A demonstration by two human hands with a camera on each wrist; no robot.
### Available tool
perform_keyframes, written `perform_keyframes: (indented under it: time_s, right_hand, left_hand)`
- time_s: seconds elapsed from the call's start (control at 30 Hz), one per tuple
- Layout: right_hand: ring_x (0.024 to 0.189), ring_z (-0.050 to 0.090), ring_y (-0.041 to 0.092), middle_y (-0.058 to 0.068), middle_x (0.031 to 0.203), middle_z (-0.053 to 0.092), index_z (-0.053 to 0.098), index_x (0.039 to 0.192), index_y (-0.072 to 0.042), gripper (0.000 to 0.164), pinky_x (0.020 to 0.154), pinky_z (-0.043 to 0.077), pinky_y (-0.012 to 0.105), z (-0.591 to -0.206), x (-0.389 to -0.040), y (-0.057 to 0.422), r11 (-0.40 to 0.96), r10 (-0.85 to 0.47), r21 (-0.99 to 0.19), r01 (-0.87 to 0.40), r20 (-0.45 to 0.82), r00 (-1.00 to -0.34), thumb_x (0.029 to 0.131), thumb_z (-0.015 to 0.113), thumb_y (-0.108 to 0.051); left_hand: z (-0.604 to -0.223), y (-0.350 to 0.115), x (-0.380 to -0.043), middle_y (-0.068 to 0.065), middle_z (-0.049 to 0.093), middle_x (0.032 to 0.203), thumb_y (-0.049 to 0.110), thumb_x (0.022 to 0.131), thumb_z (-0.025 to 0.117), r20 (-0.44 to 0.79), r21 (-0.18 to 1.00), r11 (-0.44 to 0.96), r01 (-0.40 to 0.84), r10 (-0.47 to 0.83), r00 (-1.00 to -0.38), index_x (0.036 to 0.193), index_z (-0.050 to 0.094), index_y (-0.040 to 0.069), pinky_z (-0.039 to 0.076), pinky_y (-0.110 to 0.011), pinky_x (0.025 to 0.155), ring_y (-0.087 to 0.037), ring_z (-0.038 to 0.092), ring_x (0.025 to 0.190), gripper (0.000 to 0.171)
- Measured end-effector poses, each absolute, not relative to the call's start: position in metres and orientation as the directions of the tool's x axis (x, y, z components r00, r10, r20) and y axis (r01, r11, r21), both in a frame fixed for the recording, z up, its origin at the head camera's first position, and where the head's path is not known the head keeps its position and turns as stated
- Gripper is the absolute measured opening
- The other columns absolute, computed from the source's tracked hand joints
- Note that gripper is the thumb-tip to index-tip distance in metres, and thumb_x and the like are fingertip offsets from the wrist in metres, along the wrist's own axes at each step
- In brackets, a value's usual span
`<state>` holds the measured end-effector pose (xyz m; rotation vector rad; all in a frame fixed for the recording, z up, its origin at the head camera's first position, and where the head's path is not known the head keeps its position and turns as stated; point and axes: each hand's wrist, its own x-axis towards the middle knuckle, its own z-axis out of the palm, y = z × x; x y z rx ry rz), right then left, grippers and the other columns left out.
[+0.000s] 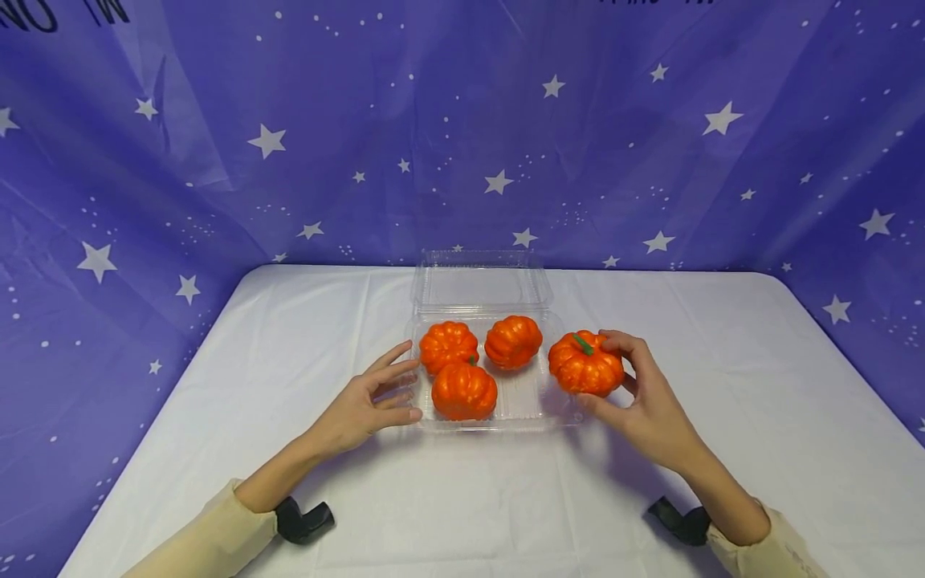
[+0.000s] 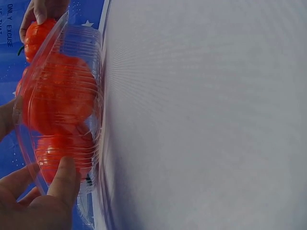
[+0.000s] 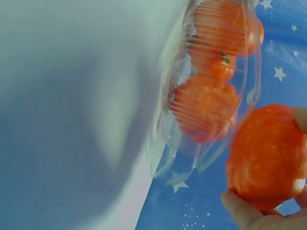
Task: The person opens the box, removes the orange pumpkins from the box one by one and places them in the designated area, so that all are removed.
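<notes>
While the right hand (image 1: 650, 417) grasped an orange pumpkin (image 1: 585, 371) by its side, thumb near and fingers far, the left hand (image 1: 354, 409) held nothing, fingers spread at the left wall of the clear container (image 1: 522, 399), contact there hard to tell; the grasped pumpkin was off the table (image 1: 506, 506) at the container's right edge, green stem (image 1: 582, 344) up; a wide hold around the ribs looked best, since the glossy skin could slip; carrying it clear of the thin rim seemed wiser than dragging; the left fingers were well placed to steady the wall, ideally without squeezing, as the plastic looked light enough to skid or buckle; inside sat a near-left pumpkin (image 1: 465, 393), a far-left pumpkin (image 1: 442, 345) and a back-right pumpkin (image 1: 513, 341), bare floor front right; the lid (image 1: 480, 289) stood open behind; the table had a white, faintly creased cover; a purple-blue backdrop (image 1: 448, 201) with white stars and cut-off lettering closed the rear and sides; dark curved pieces (image 1: 307, 523) showed by both cream sleeves (image 1: 217, 530).
</notes>
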<state>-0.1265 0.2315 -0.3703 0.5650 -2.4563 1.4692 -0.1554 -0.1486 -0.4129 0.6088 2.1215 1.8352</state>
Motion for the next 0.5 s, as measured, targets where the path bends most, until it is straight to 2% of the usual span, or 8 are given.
perform_keyframes:
  time_s: [0.13, 0.3, 0.4, 0.5]
  right_hand:
    - [0.122, 0.043, 0.014, 0.011, 0.136, 0.042, 0.047, 0.132, -0.001, 0.067, 0.096, 0.043, 0.012, -0.371, -0.129, 0.235, 0.458, -0.203, -0.772, -0.442, 0.393, -0.897, 0.074, 0.080, 0.011]
    - [0.119, 0.043, 0.023, 0.016, 0.132, 0.038, 0.046, 0.132, 0.000, 0.068, 0.093, 0.042, 0.010, -0.373, -0.132, 0.243, 0.544, -0.172, -0.740, -0.396, 0.364, -0.916, 0.074, 0.079, 0.010]
    - [0.119, 0.043, 0.031, 0.020, 0.131, 0.036, 0.043, 0.134, 0.001, 0.071, 0.097, 0.047, 0.028, -0.373, -0.133, 0.247, 0.584, -0.138, -0.734, -0.347, 0.332, -0.933, 0.073, 0.079, 0.008]
    - [0.119, 0.044, 0.038, 0.023, 0.131, 0.034, 0.041, 0.138, 0.000, 0.076, 0.097, 0.045, 0.050, -0.372, -0.134, 0.252, 0.602, -0.096, -0.740, -0.299, 0.304, -0.948, 0.073, 0.080, 0.004]
  left_hand:
    - [-0.414, -0.149, -0.155, -0.006, 0.016, 0.163, 0.008, 0.083, 0.080, 0.067, 0.984, 0.112, 0.137, 0.479, -0.875, 0.144, 0.046, -0.002, 0.045, -0.031, 0.104, -0.041, 0.038, 0.137, 0.070]
    - [-0.415, -0.149, -0.156, -0.006, 0.015, 0.163, 0.008, 0.083, 0.080, 0.066, 0.984, 0.115, 0.136, 0.476, -0.877, 0.145, 0.046, -0.002, 0.045, -0.031, 0.104, -0.040, 0.038, 0.137, 0.071]
    - [-0.415, -0.149, -0.156, -0.006, 0.015, 0.164, 0.008, 0.083, 0.080, 0.066, 0.984, 0.117, 0.137, 0.476, -0.877, 0.145, 0.045, -0.002, 0.045, -0.030, 0.103, -0.040, 0.038, 0.137, 0.071]
    - [-0.414, -0.149, -0.156, -0.006, 0.015, 0.163, 0.008, 0.083, 0.080, 0.069, 0.983, 0.116, 0.141, 0.478, -0.875, 0.145, 0.045, -0.003, 0.045, -0.030, 0.103, -0.040, 0.038, 0.137, 0.071]
